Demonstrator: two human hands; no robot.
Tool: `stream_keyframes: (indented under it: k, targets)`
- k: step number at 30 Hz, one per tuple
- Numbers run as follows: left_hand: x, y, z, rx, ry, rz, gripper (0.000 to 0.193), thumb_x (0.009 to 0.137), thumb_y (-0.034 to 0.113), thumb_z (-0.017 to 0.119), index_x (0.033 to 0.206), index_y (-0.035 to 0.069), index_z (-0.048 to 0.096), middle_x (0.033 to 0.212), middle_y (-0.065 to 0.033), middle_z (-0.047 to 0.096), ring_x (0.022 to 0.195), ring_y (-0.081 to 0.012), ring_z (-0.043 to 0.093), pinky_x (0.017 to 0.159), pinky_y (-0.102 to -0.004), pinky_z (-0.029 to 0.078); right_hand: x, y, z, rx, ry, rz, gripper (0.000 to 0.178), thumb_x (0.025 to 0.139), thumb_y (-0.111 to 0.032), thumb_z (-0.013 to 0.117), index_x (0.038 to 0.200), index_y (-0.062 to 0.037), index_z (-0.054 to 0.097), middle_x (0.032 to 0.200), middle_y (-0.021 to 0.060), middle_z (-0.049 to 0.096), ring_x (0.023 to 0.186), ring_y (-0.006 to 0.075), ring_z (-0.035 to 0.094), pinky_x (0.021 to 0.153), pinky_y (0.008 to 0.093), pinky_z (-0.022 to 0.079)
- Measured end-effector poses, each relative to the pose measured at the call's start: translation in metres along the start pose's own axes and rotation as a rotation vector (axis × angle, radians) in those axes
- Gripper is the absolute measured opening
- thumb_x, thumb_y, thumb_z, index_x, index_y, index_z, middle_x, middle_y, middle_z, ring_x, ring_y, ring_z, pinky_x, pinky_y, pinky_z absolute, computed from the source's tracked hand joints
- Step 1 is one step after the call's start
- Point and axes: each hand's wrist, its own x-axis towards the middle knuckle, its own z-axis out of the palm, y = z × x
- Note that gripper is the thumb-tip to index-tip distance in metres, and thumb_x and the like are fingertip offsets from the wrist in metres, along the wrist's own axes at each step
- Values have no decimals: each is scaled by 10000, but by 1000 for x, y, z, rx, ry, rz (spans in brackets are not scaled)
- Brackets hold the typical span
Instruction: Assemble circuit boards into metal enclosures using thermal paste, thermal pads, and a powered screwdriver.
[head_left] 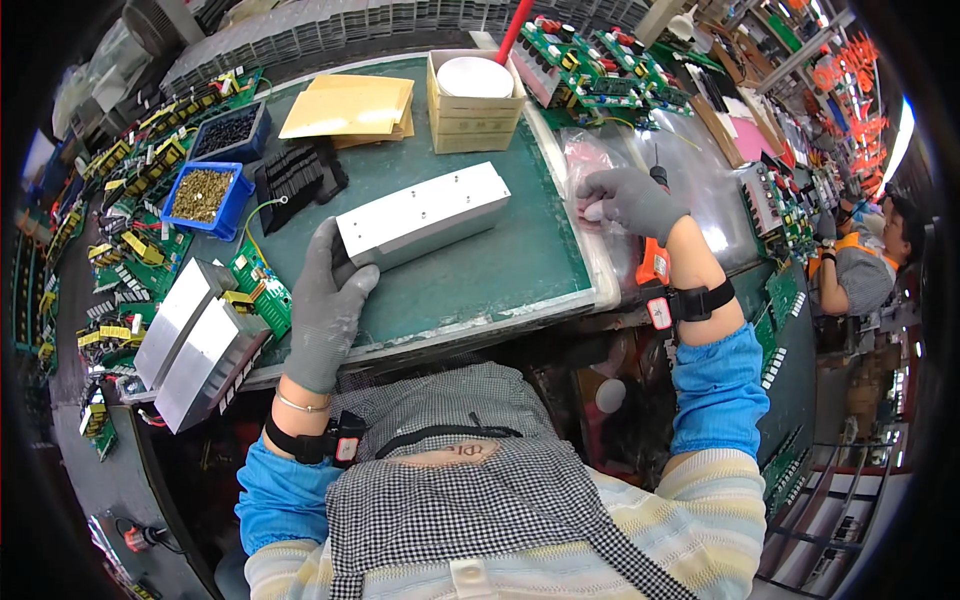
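A long silver-white metal housing (425,215) with small screw holes in its top lies slantwise on the green work mat. My left hand (328,300), in a grey glove, grips its left end, the thumb along the near side and the fingers at the end face. To the right, my gloved right hand (635,203) is closed over a clear plastic bag (590,155) with something reddish inside. An orange and black screwdriver (653,262) runs beneath that palm, its dark shaft showing beyond the knuckles. What the fingertips pinch is hidden.
Blue bins of brass-coloured (205,195) and black small parts (228,132) stand left. Yellow envelopes (348,106) and a cardboard box (475,125) stand behind. Silver housings (208,370) sit near left; circuit boards (590,70) crowd both sides. A co-worker (858,262) is far right.
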Motion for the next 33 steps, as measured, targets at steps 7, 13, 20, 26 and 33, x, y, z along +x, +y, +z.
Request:
stream_keyframes:
  k: [7, 13, 20, 26, 33]
  targets:
    - [-10, 13, -3, 83, 51, 137, 698, 833, 56, 693, 1449, -34, 378, 1411, -202, 506, 1264, -305, 541, 1068, -364, 432, 5, 5, 1, 27, 43, -85, 229, 777, -33, 717, 1004, -5, 703, 895, 70, 717, 803, 136, 661, 731, 270, 528]
    - [-22, 34, -4, 512, 158, 623, 725, 794, 101, 752, 1425, -5, 412, 1388, -198, 524, 1256, -368, 536, 1046, -413, 447, -29, -37, -26, -56, 198, -102, 226, 788, -121, 723, 994, -30, 701, 843, 65, 699, 789, 154, 647, 728, 301, 510]
    - [-16, 90, 48, 309, -182, 921, 909, 711, 139, 843, 1467, 47, 346, 1440, -232, 462, 1325, -383, 476, 1097, -397, 389, -107, -149, -21, 449, 128, -313, 215, 804, -12, 678, 1012, 23, 633, 851, 60, 636, 747, 105, 628, 692, 240, 487]
    - [-29, 100, 70, 141, -467, 492, 700, 801, 43, 708, 1416, 7, 375, 1295, -186, 531, 1207, -335, 548, 1040, -356, 425, -102, -188, 41, 478, 16, -487, 278, 792, 8, 733, 1042, 7, 611, 855, 52, 647, 789, 99, 631, 712, 239, 505]
    - [-46, 98, 45, -105, -484, 50, 642, 864, -31, 541, 1470, 50, 345, 1300, -178, 543, 1243, -267, 541, 1047, -356, 421, -72, -180, 73, 771, -149, -380, 288, 807, -10, 740, 1051, 13, 589, 869, 64, 677, 819, 119, 673, 734, 250, 536]
